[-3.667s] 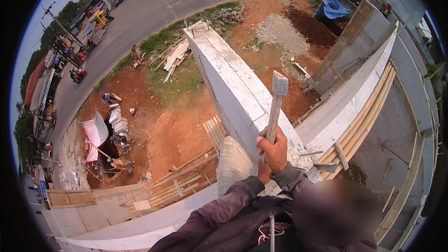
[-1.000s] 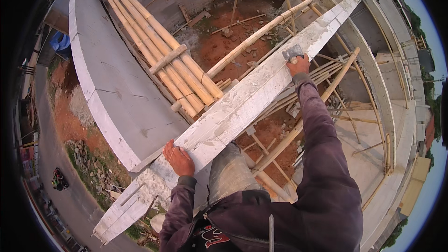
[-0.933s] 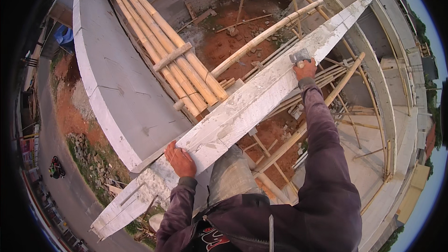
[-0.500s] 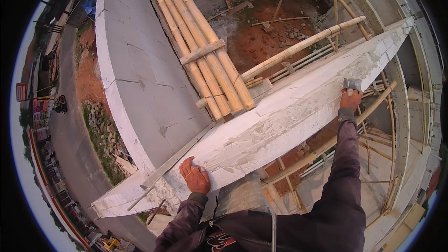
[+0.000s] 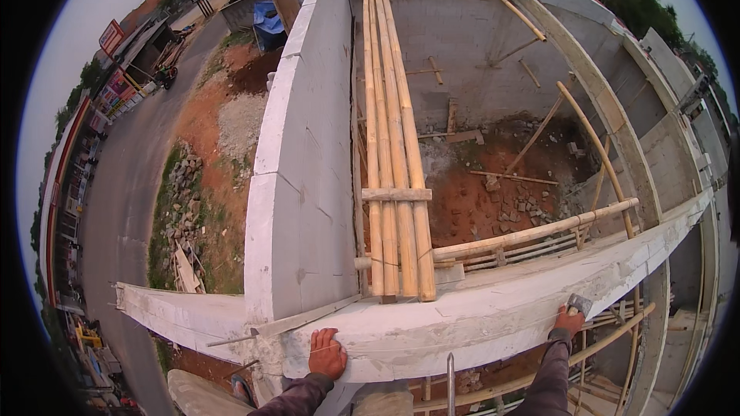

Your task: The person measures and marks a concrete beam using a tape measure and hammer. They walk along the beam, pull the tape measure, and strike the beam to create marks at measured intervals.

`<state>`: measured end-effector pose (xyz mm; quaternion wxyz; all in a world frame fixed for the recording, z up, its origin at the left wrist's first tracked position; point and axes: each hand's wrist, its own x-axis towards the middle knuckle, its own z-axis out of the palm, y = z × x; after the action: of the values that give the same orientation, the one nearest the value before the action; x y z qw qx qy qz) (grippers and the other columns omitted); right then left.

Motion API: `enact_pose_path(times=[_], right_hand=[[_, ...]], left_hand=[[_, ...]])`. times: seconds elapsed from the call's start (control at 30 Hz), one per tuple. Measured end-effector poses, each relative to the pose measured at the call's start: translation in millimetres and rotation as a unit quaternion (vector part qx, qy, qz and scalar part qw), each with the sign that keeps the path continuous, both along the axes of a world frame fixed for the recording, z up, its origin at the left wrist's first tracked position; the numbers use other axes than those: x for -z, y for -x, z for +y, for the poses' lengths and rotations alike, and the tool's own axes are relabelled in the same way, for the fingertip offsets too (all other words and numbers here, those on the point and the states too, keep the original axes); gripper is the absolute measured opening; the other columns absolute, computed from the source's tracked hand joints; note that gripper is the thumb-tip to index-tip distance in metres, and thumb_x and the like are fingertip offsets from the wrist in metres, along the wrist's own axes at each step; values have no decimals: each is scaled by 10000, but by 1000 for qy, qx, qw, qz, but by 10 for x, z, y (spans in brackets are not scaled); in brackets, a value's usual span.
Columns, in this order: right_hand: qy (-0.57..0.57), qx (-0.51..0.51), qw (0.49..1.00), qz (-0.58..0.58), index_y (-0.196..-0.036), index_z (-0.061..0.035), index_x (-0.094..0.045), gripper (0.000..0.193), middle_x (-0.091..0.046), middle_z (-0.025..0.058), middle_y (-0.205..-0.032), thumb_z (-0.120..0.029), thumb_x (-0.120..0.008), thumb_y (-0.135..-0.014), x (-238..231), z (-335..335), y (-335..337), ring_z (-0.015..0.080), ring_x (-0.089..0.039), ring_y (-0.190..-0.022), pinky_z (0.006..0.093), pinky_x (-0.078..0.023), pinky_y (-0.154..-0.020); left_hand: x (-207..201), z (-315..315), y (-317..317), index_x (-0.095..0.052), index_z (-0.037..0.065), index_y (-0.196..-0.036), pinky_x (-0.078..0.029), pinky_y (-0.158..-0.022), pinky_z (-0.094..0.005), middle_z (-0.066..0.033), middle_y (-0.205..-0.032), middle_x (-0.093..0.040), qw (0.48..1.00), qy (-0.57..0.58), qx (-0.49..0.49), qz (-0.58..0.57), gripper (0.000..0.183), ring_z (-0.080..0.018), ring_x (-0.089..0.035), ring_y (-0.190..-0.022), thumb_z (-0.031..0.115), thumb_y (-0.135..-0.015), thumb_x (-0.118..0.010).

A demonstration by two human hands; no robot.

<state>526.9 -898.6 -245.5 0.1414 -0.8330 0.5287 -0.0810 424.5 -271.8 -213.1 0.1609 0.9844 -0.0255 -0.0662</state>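
We have our left hand (image 5: 327, 353) palm down at about half past six, on the long white block wall (image 5: 462, 323) that sweeps across the lower part of our view; its fingers lie fairly straight and close together, gripping nothing, and we judge that they are there to steady our upper body over the narrow top. Our right hand (image 5: 569, 322) is well apart at four o'clock, its fingers closed around the pale wooden handle of a grey, block-headed hand tool (image 5: 580, 306). That tool lies by the wall's near edge, and the grip sits close behind the head, probably for control at arm's reach; whether the head touches the surface we cannot tell. From the left hand toward eleven o'clock, a tall pale-grey block wall (image 5: 270, 139) meets ours at a rough corner, where a thin steel rod (image 5: 230, 340) sticks out toward nine o'clock. Beside it, four straight yellow bamboo poles (image 5: 389, 139) run side by side up to twelve o'clock, with a short brown wooden crosspiece (image 5: 397, 194) laid over them, seemingly to keep them together as one platform.
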Motion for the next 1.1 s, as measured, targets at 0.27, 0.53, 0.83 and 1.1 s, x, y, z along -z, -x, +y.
enact_pose_path(times=[0.27, 0.53, 0.83, 1.1], right_hand=[[7, 10, 993, 120, -1220, 75, -551, 638, -489, 259, -1297, -394, -750, -836, -62, -24, -76, 445, -555, -1136, 531, -474, -981], [-8, 22, 993, 120, -1193, 29, -612, 619, -521, 228, -1257, -442, -746, -815, -80, 3, -111, 432, -559, -1135, 518, -480, -976], [-2, 33, 986, 162, -1200, 2, -613, 618, -488, 235, -1291, -454, -747, -805, 8, -63, -138, 459, -533, -1154, 547, -483, -959], [4, 19, 989, 147, -1191, 16, -613, 602, -508, 232, -1266, -429, -739, -805, -43, -21, -103, 456, -539, -1138, 538, -483, -965]], left_hand=[[3, -22, -8, -587, -14, -936, -235, -1168, -549, -166, -1298, -497, 1000, -10, -7, -19, 257, -365, -406, -1314, 161, -754, -636], [51, -15, 40, -582, -30, -964, -231, -1176, -539, -180, -1300, -495, 999, -32, 8, -36, 314, -364, -399, -1324, 189, -753, -661], [-216, -204, 19, -582, -64, -956, -237, -1172, -536, -221, -1314, -473, 999, -15, -44, -17, 283, -402, -337, -1369, 125, -754, -644], [-704, -921, -88, -706, -4, -996, -525, -860, -490, -262, -1032, -685, 899, 35, -72, 430, 355, -404, -661, -1006, 303, -877, -574]])
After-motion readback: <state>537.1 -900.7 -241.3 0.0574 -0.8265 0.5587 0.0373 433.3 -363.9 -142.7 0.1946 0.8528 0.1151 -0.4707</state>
